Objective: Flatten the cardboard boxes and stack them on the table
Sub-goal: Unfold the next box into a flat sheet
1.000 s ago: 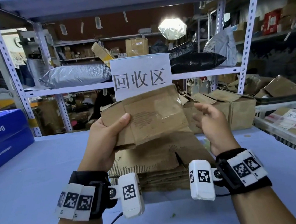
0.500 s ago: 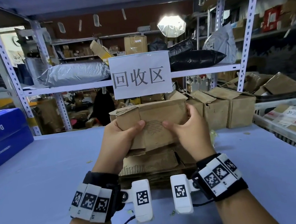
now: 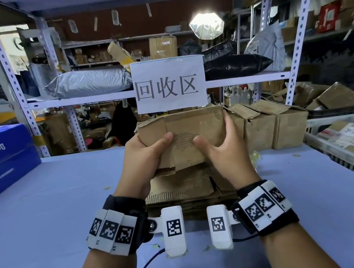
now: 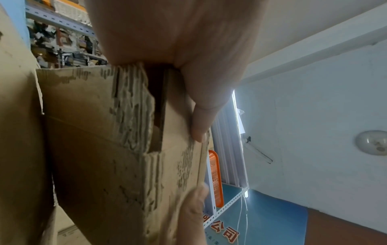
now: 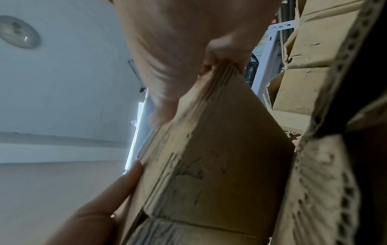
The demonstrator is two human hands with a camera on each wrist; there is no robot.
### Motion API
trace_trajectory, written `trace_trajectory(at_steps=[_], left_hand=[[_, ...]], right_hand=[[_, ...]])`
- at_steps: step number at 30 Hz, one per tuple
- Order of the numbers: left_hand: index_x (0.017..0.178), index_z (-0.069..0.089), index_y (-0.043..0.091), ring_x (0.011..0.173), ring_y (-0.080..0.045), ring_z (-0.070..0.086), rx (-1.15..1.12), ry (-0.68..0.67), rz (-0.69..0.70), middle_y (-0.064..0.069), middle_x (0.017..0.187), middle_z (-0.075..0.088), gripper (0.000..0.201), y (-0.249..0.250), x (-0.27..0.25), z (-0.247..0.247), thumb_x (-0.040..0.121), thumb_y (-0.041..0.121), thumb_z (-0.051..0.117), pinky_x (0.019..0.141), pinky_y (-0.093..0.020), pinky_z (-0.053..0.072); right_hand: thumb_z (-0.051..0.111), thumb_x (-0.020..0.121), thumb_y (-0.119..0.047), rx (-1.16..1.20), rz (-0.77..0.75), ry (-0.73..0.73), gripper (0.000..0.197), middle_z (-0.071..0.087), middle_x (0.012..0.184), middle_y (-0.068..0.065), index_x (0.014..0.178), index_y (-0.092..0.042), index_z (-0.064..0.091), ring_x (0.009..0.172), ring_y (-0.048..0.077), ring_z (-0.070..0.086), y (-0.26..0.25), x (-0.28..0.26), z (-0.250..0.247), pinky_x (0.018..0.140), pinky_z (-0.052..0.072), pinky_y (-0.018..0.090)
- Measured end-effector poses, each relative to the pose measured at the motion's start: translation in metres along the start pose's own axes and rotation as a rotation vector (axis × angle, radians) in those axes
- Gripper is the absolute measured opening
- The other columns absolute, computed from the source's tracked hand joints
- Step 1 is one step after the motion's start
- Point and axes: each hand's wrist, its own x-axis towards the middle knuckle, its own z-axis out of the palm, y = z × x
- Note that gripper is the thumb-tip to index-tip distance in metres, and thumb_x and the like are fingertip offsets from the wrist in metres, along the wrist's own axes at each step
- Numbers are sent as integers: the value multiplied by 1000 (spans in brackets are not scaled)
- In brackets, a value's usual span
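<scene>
Item: flattened cardboard box (image 3: 193, 136), frame centre, gripped by my left hand (image 3: 146, 159) and right hand (image 3: 226, 150), above stack (image 3: 184, 189) on table (image 3: 47, 202).

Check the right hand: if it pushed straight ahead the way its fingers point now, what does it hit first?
The flattened cardboard box that the right hand already grips. Past it, probably the upright cardboard boxes at the table's back edge, though depth is unclear.

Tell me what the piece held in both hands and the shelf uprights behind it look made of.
Held piece: corrugated cardboard, matte brown, worn; fluted layers show along its torn edge. Shelf uprights: probably painted metal, pale smooth finish, with regular punched holes. The left hand and right hand grip the piece.
</scene>
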Motion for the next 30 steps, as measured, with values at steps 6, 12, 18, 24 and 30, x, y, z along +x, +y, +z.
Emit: trace_trajectory(at_steps=[6,12,18,24,30], left_hand=[[105,73,13,92,-24,77,-32,-30,-11,-5,101,80,20,0,-1,3,86,15,80,64,-34,61],[105,72,12,93,-24,77,-2,-36,17,-4,100,80,18,-1,1,6,88,13,79,69,-37,64],[105,71,17,89,-24,77,-20,-2,31,-3,99,79,19,2,2,2,88,16,80,60,-38,62],[104,71,18,91,-23,77,-48,-30,-12,-3,99,80,19,-1,-1,3,87,16,80,59,-35,61],[107,71,17,91,-23,77,-52,-33,-32,-3,100,80,20,-5,-1,2,88,17,79,59,-35,61]], right_hand=[[86,73,-39,37,0,113,86,58,129,-12,145,-24,42,118,9,55,-6,2,-3,102,45,31],[74,88,-36,-48,-5,161,68,62,136,-2,148,-20,44,125,16,55,-6,7,-4,102,40,27],[59,91,-58,-104,-47,81,70,58,140,-2,149,-20,42,125,11,52,-9,10,-11,100,40,28],[80,75,-51,-128,-28,42,93,52,146,-2,150,-22,35,132,17,48,-8,9,-11,102,36,27],[71,89,-40,-185,-42,155,58,64,117,-9,140,-23,49,110,15,60,-8,9,-13,88,46,30]])
